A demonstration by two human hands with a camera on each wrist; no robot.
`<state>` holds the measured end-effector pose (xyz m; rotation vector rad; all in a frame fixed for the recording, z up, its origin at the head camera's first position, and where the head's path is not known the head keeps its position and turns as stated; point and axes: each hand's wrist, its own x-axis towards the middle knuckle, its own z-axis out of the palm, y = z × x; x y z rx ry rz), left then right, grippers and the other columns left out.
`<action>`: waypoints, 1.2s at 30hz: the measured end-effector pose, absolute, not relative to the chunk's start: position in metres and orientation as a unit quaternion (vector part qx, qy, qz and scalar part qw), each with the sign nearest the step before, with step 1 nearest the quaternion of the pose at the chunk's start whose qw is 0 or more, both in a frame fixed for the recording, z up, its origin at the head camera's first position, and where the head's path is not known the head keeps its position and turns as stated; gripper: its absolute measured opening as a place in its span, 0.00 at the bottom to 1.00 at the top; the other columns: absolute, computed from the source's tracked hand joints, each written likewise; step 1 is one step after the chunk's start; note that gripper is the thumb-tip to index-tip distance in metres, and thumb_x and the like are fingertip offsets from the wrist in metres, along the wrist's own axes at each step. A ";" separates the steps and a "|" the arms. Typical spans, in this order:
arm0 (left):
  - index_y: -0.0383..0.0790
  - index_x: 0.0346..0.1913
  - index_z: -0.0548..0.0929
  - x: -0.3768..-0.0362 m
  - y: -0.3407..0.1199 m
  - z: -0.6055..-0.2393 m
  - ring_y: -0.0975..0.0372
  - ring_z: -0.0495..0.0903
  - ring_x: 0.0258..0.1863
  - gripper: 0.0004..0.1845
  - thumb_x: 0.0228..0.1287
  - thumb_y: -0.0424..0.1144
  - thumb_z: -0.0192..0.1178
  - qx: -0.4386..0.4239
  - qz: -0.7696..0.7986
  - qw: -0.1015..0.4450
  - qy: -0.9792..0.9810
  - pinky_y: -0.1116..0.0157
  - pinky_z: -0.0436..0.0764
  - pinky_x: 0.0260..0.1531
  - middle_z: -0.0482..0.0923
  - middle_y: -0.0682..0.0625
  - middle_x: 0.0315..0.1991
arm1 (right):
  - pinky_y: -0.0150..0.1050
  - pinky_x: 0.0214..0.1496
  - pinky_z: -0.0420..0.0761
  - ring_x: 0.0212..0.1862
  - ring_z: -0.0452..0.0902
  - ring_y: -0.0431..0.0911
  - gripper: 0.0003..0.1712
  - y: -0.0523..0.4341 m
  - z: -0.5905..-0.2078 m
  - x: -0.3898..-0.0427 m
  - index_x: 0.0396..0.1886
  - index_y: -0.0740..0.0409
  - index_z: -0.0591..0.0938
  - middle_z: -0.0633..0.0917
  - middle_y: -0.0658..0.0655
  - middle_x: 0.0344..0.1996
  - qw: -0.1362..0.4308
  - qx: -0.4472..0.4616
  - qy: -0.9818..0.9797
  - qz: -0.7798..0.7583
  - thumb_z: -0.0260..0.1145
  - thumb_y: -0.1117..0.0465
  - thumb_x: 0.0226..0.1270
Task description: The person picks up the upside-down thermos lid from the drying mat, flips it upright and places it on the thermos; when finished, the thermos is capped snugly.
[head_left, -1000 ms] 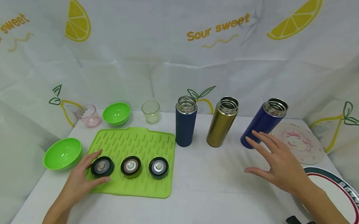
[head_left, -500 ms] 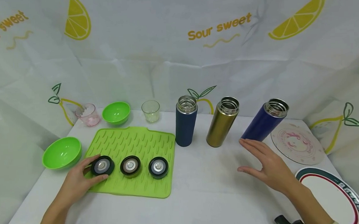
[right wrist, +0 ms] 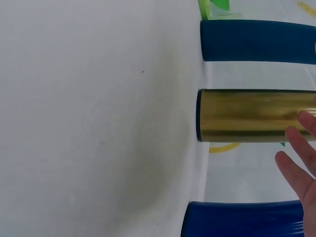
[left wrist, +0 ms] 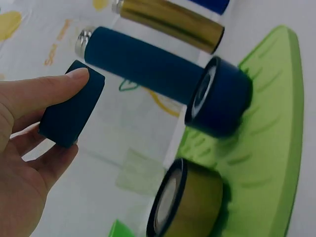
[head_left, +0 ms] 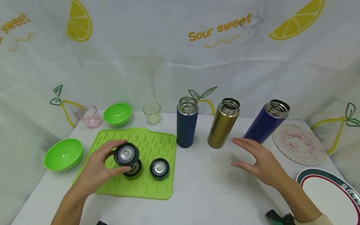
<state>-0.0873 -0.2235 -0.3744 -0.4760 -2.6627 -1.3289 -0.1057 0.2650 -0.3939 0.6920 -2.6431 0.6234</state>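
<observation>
My left hand [head_left: 93, 171] pinches a dark blue bottle lid [head_left: 126, 154] between thumb and fingers, its underside facing up, above the green ribbed mat [head_left: 111, 187]. In the left wrist view this lid [left wrist: 74, 106] is clear of the mat. Below it, a gold lid [head_left: 134, 176] sits on the mat, partly hidden, with a blue lid [head_left: 159, 168] to its right. My right hand [head_left: 262, 166] is empty, fingers extended and thumb apart, in front of the royal blue bottle [head_left: 263, 124]. Left of that stand a gold bottle [head_left: 222, 125] and a dark blue bottle [head_left: 186, 127], all uncapped.
Two green bowls [head_left: 62, 154], a pink glass [head_left: 89, 116] and a clear glass [head_left: 152, 112] stand around the mat's left and back. At right lie a round pink-patterned board [head_left: 299, 142] and a white plate [head_left: 328, 200] with a green rim. A printed cloth [head_left: 153, 43] hangs behind.
My left hand has gripped the dark blue lid, lifted it off the mat and carried it right, over the gold lid. My right hand has moved left, away from the royal blue bottle.
</observation>
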 end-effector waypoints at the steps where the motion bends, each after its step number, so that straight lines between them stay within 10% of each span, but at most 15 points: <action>1: 0.41 0.69 0.76 -0.090 -0.215 -0.371 0.83 0.72 0.60 0.42 0.47 0.34 0.81 -0.175 -0.443 0.064 -0.877 0.86 0.70 0.60 0.78 0.49 0.64 | 0.53 0.59 0.81 0.62 0.80 0.52 0.44 0.264 -0.393 -0.106 0.69 0.45 0.78 0.83 0.53 0.62 0.169 0.242 -0.929 0.224 0.83 0.54 0.48; 10: 0.49 0.68 0.77 -0.100 -0.150 -0.354 0.59 0.80 0.63 0.42 0.46 0.35 0.81 -0.270 -0.431 0.036 -0.860 0.56 0.81 0.63 0.77 0.54 0.65 | 0.13 0.62 0.69 0.62 0.79 0.33 0.41 0.251 -0.384 -0.114 0.66 0.49 0.80 0.86 0.52 0.59 0.175 0.261 -0.902 0.297 0.83 0.62 0.49; 17: 0.44 0.67 0.79 -0.112 -0.119 -0.350 0.58 0.80 0.64 0.41 0.45 0.33 0.82 -0.306 -0.449 0.039 -0.839 0.57 0.81 0.64 0.79 0.52 0.63 | 0.16 0.60 0.75 0.63 0.73 0.20 0.40 0.240 -0.377 -0.117 0.66 0.52 0.80 0.86 0.58 0.59 0.169 0.276 -0.877 0.355 0.82 0.68 0.49; 36: 0.39 0.64 0.81 -0.129 -0.066 -0.342 0.58 0.83 0.59 0.37 0.47 0.33 0.81 -0.337 -0.508 0.026 -0.792 0.64 0.82 0.63 0.79 0.48 0.58 | 0.28 0.54 0.85 0.60 0.80 0.29 0.37 0.208 -0.362 -0.120 0.63 0.58 0.81 0.86 0.60 0.57 0.150 0.314 -0.825 0.446 0.78 0.74 0.51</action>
